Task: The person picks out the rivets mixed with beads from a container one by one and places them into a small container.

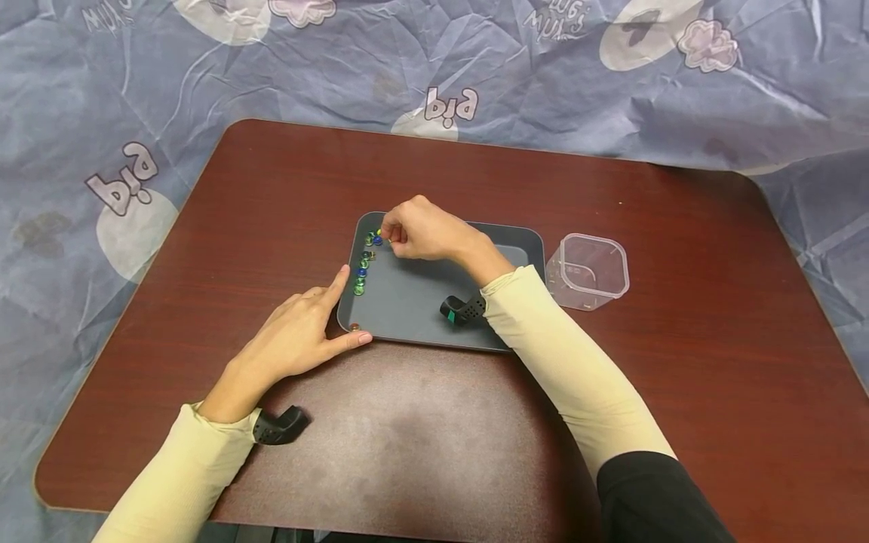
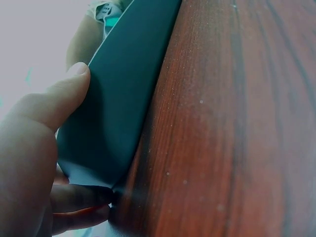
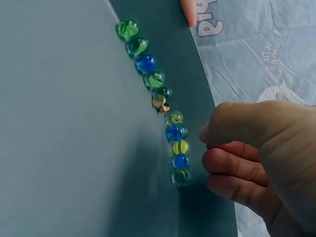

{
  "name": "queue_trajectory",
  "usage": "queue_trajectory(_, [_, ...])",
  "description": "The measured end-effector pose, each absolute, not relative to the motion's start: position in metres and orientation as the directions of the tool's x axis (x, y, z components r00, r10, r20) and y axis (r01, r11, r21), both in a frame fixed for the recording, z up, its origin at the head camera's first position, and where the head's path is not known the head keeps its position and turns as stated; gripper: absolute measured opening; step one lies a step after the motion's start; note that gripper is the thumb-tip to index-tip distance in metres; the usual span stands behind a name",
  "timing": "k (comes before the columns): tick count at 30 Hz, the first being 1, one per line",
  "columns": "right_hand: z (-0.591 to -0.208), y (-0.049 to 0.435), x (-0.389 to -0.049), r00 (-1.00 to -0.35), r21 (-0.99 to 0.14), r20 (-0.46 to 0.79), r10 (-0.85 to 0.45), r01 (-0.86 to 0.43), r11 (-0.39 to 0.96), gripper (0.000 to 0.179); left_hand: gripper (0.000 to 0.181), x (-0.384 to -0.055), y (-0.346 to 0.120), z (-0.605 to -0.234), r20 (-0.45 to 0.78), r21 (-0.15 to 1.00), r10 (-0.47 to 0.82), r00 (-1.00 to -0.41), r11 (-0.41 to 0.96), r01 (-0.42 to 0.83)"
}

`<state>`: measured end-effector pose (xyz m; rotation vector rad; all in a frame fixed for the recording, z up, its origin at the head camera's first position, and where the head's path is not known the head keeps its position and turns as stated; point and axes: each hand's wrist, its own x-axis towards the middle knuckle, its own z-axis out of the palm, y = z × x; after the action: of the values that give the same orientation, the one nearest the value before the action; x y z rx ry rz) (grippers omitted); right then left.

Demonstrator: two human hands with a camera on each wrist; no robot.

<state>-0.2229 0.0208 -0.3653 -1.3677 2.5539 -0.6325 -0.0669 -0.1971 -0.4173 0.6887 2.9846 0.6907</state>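
Note:
A dark grey rectangular tray [image 1: 421,302] lies on the table. Glass marbles [image 3: 155,79] in green, blue and yellow form an uneven line along the tray's left side, with a brown-gold piece [image 3: 160,104] among them. My right hand [image 1: 428,230] hovers over the far left corner with bent fingers. Its thumb and fingertips are beside the marbles in the right wrist view, with nothing visible between them. Extended across the near left corner, my left hand [image 1: 292,335] touches the rim with index finger and thumb. An orange-brown marble [image 1: 354,326] sits inside that corner.
A clear plastic container [image 1: 588,273] stands against or close to the tray's right side. The brown wooden table [image 1: 713,317] extends around both. A blue-grey patterned cloth [image 1: 380,68] hangs or lies beyond its far edge.

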Motion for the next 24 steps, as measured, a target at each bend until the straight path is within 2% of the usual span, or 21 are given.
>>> queue_trajectory(9, [-0.361, 0.035, -0.221, -0.558, -0.445, 0.086, -0.825, -0.762, 0.469, 0.010, 0.102, -0.066, -0.196, -0.416, 0.074, 0.419, 0.416, -0.906, 0.812, 0.407])
queue_trajectory(24, [-0.360, 0.061, -0.216, -0.606, -0.446, 0.069, -0.792, -0.729, 0.519, 0.006, 0.104, -0.066, -0.195, -0.415, 0.077, 0.425, 0.409, -0.909, 0.812, 0.401])
